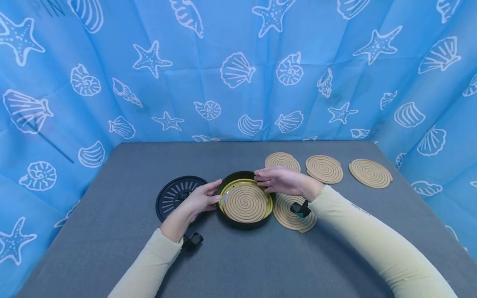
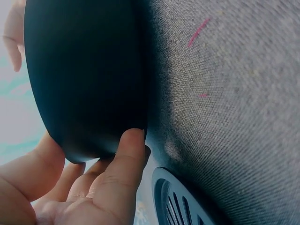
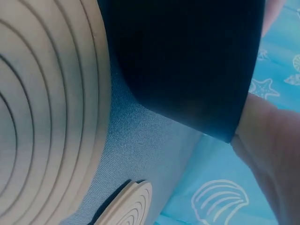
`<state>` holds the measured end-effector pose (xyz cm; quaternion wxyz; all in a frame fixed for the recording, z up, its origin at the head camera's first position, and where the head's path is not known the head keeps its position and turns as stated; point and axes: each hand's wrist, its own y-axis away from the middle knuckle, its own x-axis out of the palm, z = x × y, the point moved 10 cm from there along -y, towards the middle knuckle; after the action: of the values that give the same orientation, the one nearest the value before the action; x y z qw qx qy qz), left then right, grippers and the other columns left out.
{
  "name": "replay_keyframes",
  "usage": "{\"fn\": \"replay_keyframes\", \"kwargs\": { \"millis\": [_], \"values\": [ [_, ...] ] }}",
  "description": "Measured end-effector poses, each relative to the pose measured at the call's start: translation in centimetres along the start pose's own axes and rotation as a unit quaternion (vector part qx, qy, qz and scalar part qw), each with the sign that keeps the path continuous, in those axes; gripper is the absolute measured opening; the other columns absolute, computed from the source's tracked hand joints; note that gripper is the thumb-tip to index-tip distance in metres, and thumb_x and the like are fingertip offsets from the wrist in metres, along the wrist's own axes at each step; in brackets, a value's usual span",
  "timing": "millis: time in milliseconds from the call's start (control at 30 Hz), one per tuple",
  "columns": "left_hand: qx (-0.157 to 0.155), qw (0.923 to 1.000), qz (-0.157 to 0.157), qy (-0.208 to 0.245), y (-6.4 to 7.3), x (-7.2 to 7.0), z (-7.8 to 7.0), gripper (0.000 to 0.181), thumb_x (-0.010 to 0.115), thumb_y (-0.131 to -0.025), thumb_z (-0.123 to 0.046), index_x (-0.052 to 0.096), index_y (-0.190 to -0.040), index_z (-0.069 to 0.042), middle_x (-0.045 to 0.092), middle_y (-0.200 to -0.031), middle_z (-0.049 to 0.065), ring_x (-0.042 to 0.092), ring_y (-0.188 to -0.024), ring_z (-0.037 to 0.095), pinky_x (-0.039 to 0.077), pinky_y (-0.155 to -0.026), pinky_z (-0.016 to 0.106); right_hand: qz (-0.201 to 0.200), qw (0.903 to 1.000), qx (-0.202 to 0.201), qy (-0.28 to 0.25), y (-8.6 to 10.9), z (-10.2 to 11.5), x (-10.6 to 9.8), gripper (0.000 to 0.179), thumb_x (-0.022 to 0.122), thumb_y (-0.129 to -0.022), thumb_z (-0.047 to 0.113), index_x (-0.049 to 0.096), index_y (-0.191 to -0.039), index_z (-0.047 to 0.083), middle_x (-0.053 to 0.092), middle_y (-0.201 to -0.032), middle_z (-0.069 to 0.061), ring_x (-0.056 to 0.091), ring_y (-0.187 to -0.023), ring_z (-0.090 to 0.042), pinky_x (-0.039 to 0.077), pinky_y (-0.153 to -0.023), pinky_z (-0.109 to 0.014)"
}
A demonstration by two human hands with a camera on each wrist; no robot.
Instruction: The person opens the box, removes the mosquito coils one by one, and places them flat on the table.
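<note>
A round black tin (image 1: 242, 225) with a yellow inside stands at the middle of the table, with a tan mosquito coil (image 1: 244, 203) lying in it. My left hand (image 1: 199, 200) holds the tin's left side, thumb at the rim and fingers along the dark outer wall (image 2: 89, 79). At the upper right rim is my right hand (image 1: 281, 181), its fingers fairly straight and reaching over the edge. Left of the tin lies a black slotted lid (image 1: 167, 203), partly hidden by the left hand. Another mosquito coil (image 1: 290, 221) lies below the right wrist.
Along the back right of the grey table (image 1: 238, 265) lie a coil (image 1: 282, 160) partly behind the right hand, a second coil (image 1: 324, 169) and a third coil (image 1: 370, 173). A blue shell-patterned curtain (image 1: 238, 95) hangs behind the table.
</note>
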<state>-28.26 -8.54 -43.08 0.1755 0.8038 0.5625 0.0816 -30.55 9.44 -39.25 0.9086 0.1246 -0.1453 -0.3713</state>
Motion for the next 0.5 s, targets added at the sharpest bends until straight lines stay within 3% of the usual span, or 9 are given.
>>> {"fn": "replay_keyframes", "kwargs": {
  "millis": [500],
  "values": [
    [0.005, 1.0000, -0.003, 0.005, 0.08, 0.09, 0.10, 0.055, 0.048, -0.100, -0.002, 0.034, -0.152, -0.012, 0.031, -0.155, 0.015, 0.035, -0.138, 0.033, 0.041, -0.104, 0.052, -0.001, 0.9991, 0.038, 0.020, -0.66, -0.58, 0.05, 0.058, 0.029, -0.105, 0.016, 0.005, -0.149, -0.013, -0.001, -0.156, -0.033, -0.001, -0.144, -0.046, 0.003, -0.116, -0.058]
  ]
}}
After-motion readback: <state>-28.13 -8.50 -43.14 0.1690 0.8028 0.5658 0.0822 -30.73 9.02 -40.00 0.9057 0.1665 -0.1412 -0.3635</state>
